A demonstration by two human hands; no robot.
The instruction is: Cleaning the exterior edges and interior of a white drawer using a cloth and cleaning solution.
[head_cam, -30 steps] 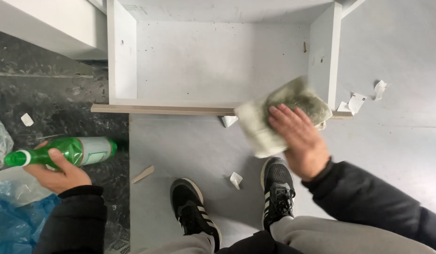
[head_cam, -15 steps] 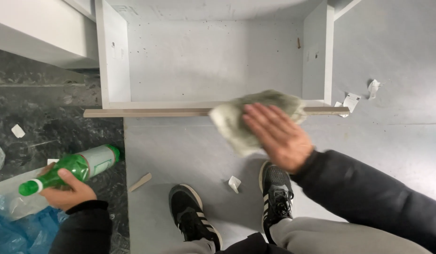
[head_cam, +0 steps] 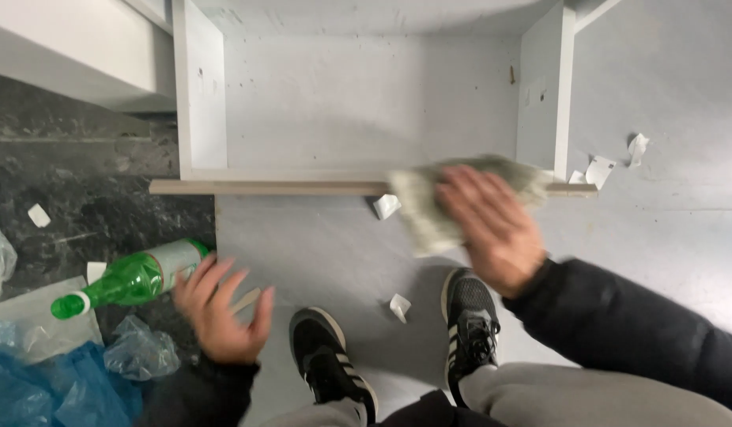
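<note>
Pressing flat, the right hand (head_cam: 492, 229) holds a cloth (head_cam: 429, 207) against the front edge of a white cabinet (head_cam: 366, 103), its fingers spread and blurred over the fabric; most of the cloth shows beyond the fingertips and to their left, draped over the wooden rail (head_cam: 271, 187). The left hand (head_cam: 220, 312) is open with fingers wide, holding nothing; a green bottle (head_cam: 137, 278) lies on its side just beyond those fingertips, its neck pointing away to the left, and whether the fingertips touch its labelled end I cannot tell. A thin wood sliver (head_cam: 246, 300) lies under the left fingers. Paper scraps (head_cam: 386, 206) lie just left of the cloth, with another (head_cam: 399, 307) between the two black shoes (head_cam: 470, 324) below the right wrist. Blue plastic bags (head_cam: 58, 387) sit left of the left hand on the dark floor.
</note>
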